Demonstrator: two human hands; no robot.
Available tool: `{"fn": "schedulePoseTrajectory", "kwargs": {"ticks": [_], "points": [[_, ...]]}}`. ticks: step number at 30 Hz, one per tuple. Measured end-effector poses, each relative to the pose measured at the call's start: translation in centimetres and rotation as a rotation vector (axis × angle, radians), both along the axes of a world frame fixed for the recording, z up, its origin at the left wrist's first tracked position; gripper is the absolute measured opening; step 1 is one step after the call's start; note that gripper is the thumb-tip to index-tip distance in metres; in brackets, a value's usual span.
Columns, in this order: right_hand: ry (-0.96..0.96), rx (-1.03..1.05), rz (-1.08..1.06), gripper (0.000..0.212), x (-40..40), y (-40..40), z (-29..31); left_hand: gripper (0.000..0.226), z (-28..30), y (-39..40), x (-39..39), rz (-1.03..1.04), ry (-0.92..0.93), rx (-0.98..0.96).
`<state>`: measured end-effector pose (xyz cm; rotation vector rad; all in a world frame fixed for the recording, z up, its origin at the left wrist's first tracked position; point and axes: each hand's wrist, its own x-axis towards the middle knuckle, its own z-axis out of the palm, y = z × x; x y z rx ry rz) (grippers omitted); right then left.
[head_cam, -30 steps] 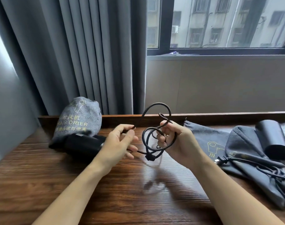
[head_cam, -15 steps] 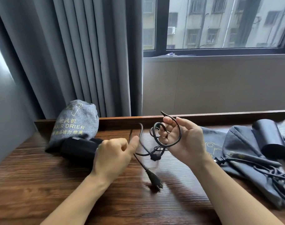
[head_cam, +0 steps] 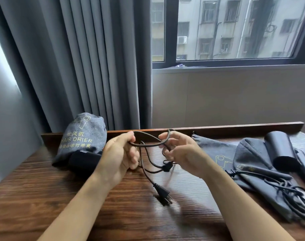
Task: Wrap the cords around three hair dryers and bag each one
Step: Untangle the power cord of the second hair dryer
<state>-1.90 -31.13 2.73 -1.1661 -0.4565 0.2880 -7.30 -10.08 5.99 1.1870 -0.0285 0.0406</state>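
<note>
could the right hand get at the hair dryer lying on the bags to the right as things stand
Probably not yet: the right hand grips the cord. The hair dryer lies uncovered on the bags, nothing between.

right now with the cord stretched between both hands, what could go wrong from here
The plug hangs free below the cord held by the left hand and right hand; it may swing and knock the wooden table. The slack strands under the hands could tangle. The dryer sticking out of its grey bag could be tugged by the cord.
</note>
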Motion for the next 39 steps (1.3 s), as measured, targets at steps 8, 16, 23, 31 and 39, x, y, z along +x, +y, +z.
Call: {"fn": "schedulePoseTrajectory", "kwargs": {"ticks": [8, 16, 23, 31, 39], "points": [[-0.556, -0.606, -0.469, 0.054, 0.1, 0.3, -1.9, 0.026, -1.1, 1.5, 1.6, -0.088, 0.079, -0.342], [-0.611, -0.828, -0.409, 0.065, -1.2, -1.3, 4.7, 0.055, -2.7, 2.3, 3.0, -0.033, -0.318, 0.567], [-0.47, -0.964, -0.331, 0.096, -2.2, -3.3, 8.5, 0.099, -4.5, 1.1, 2.3, -0.28, -0.345, 1.232], [-0.274, -0.995, -0.342, 0.111, -3.1, -4.8, 5.9, 0.093, -5.9, 0.4, 0.8, -0.243, -0.33, 1.264], [-0.187, -1.048, -0.293, 0.066, -1.7, -4.7, 2.8, 0.028, -3.4, -1.5, -4.8, -0.052, 0.107, 0.286]]}}
